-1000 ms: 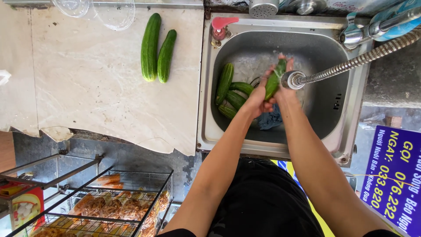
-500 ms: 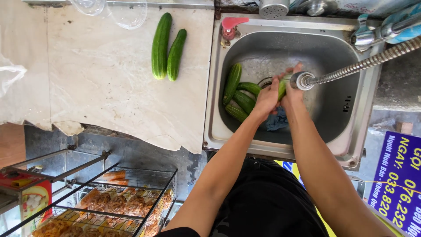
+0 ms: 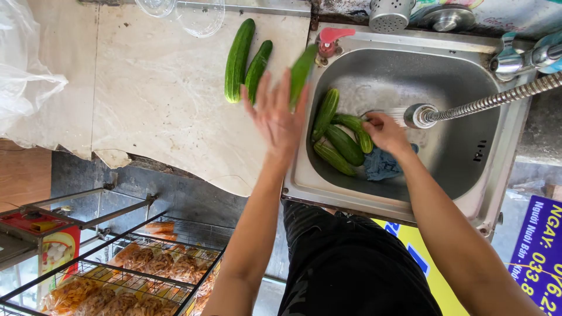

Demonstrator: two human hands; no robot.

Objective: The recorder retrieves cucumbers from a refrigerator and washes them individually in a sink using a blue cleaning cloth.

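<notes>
Cucumbers at a steel sink, one airborne off the left hand.

Left hand (image 3: 280,120) was spread flat, fingers splayed, gripping nothing; a blurred green cucumber (image 3: 302,75) sat just past its fingertips, over the counter's edge. Right hand (image 3: 384,133) was curled onto a cucumber in the wet metal sink (image 3: 468,169), beside a crumpled blue cloth (image 3: 381,165) and smooth oblong sink cucumbers (image 3: 344,144). Farther left, two cucumbers (image 3: 246,60) lay side by side on the pale stone counter (image 3: 146,99).
</notes>
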